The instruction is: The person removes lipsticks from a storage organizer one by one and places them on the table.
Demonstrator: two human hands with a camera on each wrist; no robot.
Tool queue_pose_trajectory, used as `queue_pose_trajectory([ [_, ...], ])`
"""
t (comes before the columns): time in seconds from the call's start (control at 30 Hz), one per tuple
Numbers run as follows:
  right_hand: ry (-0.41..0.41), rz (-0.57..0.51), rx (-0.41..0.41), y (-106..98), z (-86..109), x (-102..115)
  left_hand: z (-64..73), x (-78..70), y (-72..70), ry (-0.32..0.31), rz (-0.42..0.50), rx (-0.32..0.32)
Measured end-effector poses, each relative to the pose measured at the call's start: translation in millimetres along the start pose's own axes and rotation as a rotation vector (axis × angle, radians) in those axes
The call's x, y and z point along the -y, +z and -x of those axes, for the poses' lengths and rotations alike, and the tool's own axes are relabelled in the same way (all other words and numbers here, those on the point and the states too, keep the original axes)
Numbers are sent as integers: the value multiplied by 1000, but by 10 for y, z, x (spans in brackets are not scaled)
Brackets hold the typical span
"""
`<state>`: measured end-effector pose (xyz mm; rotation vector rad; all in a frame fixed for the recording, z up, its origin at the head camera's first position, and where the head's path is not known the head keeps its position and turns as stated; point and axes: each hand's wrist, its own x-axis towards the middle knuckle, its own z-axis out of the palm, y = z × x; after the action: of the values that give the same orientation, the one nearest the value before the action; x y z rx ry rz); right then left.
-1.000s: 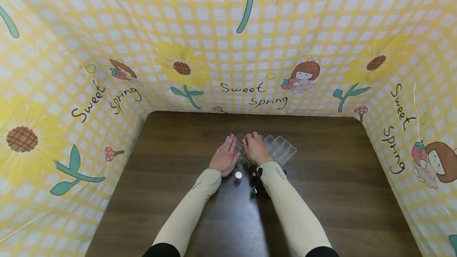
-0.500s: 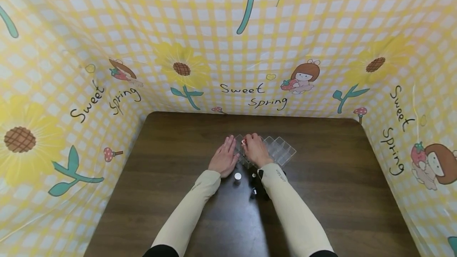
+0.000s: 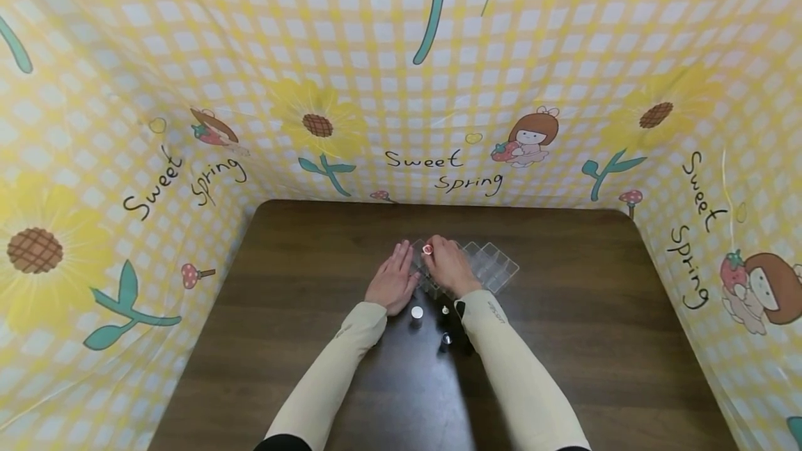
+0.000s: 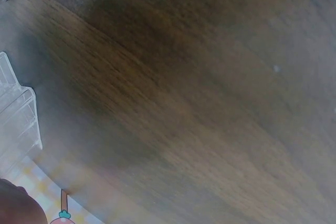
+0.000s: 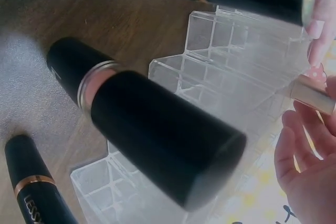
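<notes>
A clear stepped lipstick organizer with many small compartments stands on the table in front of both hands. My right hand pinches a small lipstick tube with a red end over the organizer's left part. In the right wrist view, the tube looks shiny and pinkish gold between the fingers of the right hand, and it overlaps the organizer. My left hand lies with straight fingers along the organizer's left side. Only a dark, blurred bit of it shows in the left wrist view.
Nearer me stand a white-topped tube and a dark tube, with a small light-tipped one by the right sleeve. The right wrist view shows large black tubes close to the camera. Patterned cloth walls in the table.
My right hand has shifted slightly left, and the red end of its tube shows more fully from above. My left hand has kept its place beside the organizer.
</notes>
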<state>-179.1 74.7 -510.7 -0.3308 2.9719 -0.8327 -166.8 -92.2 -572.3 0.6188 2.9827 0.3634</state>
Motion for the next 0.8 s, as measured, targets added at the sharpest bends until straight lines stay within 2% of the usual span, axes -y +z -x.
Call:
queue_pose_trajectory([
  [0.13,-37,-16,-20,-8,8,-8,18,-1,6,2,6,-10],
  [0.37,-10,-18,9,-16,0,-13,21,-1,8,6,4,-13],
  [0.8,-29,-23,-18,-31,11,-16,-2,-4,1,10,16,-11],
])
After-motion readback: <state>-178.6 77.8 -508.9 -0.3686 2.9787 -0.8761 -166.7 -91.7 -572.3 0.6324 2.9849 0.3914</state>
